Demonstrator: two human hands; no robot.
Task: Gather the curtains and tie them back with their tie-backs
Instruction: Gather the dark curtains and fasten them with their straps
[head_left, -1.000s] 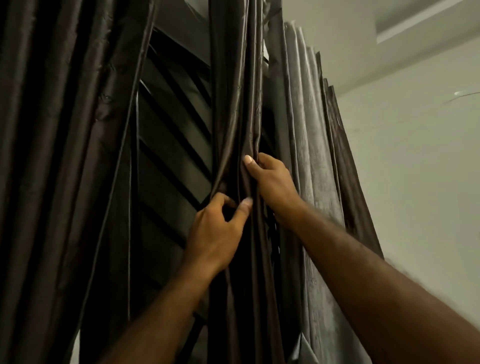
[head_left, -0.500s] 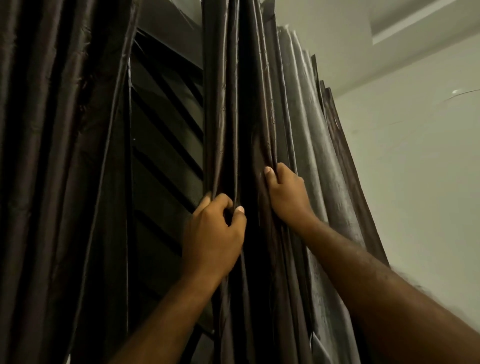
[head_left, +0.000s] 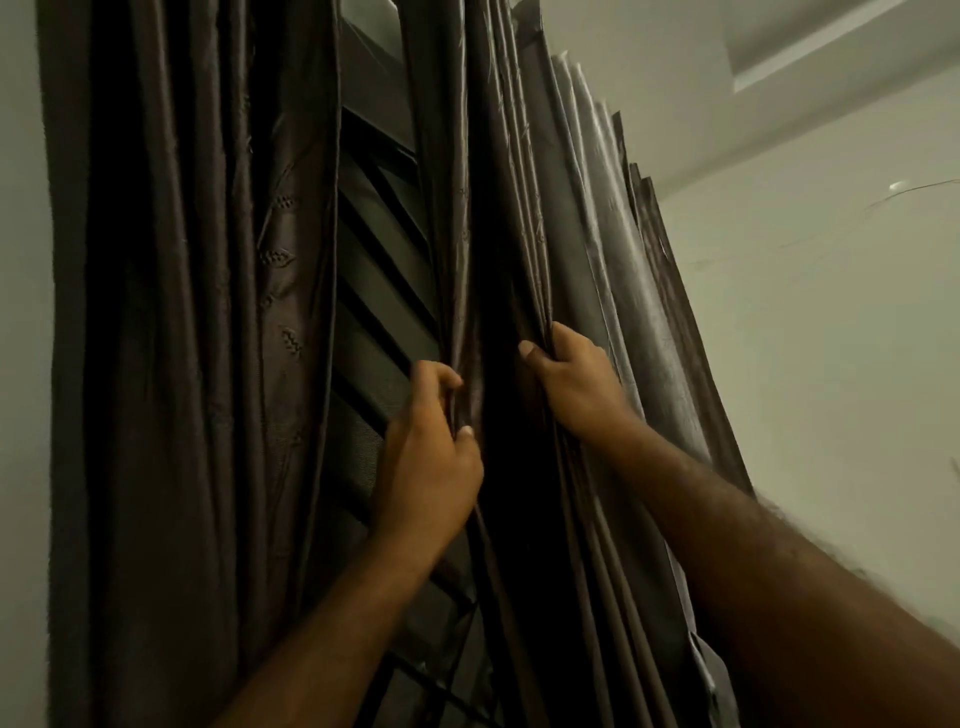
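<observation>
I judge that I am at the gathering step, with the tying not yet begun: no tie-back shows anywhere in view. My left hand (head_left: 426, 462) pinches the leading edge of the dark brown satin right-hand curtain (head_left: 498, 260). Its fingers (head_left: 441, 375) curl round the hem from the window side, and the thumb presses against the front. My right hand (head_left: 571, 387) grips a bunch of pleats just to the right, thumb in front and the other fingers hidden behind the cloth. A deep, dark fold of the curtain lies between my two hands.

Next I would need to carry the edge across to the bunch, toward the pale grey lining (head_left: 613, 249) and the white wall (head_left: 831, 415), then free one hand to find the tie-back. The matching left-hand curtain (head_left: 208, 364) hangs well apart, beyond the dark slatted window (head_left: 374, 312).
</observation>
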